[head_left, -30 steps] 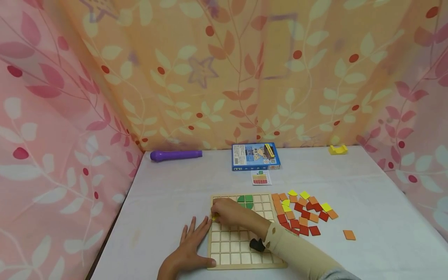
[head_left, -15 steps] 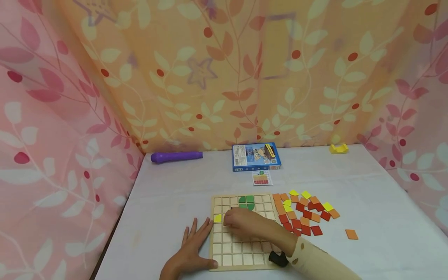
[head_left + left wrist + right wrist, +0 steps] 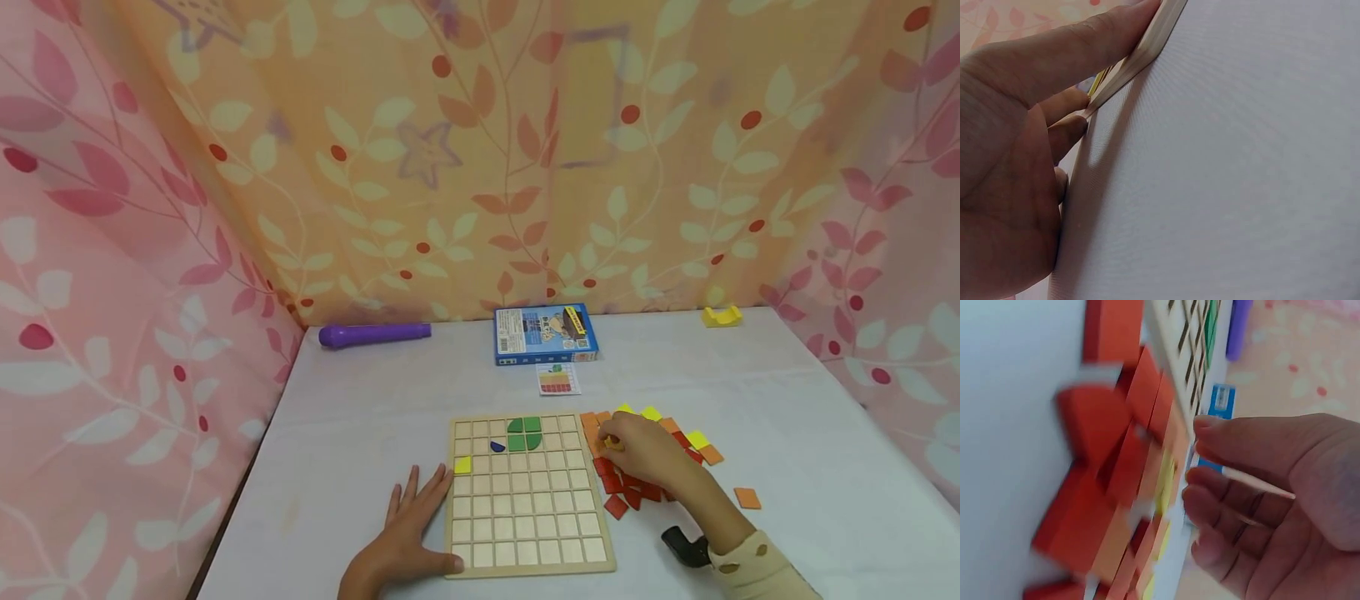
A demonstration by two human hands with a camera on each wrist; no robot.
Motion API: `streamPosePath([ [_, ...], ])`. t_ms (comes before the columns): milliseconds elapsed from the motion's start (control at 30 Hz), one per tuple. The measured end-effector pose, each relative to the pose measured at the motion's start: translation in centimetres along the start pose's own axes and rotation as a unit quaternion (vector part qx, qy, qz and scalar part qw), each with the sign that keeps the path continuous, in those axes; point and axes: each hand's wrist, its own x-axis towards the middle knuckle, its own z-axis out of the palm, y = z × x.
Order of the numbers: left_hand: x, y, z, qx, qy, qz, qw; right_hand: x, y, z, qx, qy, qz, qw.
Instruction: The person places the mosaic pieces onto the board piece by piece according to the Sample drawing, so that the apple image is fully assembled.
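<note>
A wooden grid board (image 3: pixel 525 573) lies on the white table. My left hand (image 3: pixel 408 533) rests at its left side with fingers spread, the thumb on the near left corner; in the left wrist view the thumb (image 3: pixel 1079 53) lies along the board's edge. On the board are several green tiles (image 3: pixel 524 433), a dark blue half-round piece (image 3: pixel 497 447) and one yellow tile (image 3: pixel 462 465). My right hand (image 3: pixel 648 450) reaches over the loose tiles (image 3: pixel 648 489), fingertips beside a yellow piece. In the right wrist view its thumb and fingers are bent with nothing visible between them.
A pattern card (image 3: pixel 558 379) lies in front of a blue box (image 3: pixel 546 335) at the back. A purple microphone-shaped object (image 3: pixel 375 334) is back left, a yellow holder (image 3: pixel 722 317) back right. One orange tile (image 3: pixel 747 498) lies apart at the right. Fabric hangs around the table.
My right hand has left the yellow tile in a cell at the board's left edge and moved right to the loose tiles, uncovering the blue piece. The left hand has stayed in place.
</note>
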Motion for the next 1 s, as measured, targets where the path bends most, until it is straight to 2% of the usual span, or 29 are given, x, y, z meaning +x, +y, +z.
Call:
streamPosePath([
  [233,-0.1,-0.1,0.0,-0.007,0.000,0.004,1.0000,0.0,1.3,0.6,0.014,-0.012,0.075,0.997],
  [500,-0.3,0.0,-0.1,-0.010,-0.002,0.007,0.9999,0.4,0.8,0.9,0.025,-0.006,0.116,0.993],
  [733,-0.1,0.2,-0.1,0.005,0.002,-0.002,1.0000,0.8,0.8,0.9,0.033,-0.001,0.140,0.990],
  [1000,0.0,0.1,0.0,0.006,0.006,-0.002,1.0000,0.7,1.5,0.3,0.051,0.007,0.135,0.989],
])
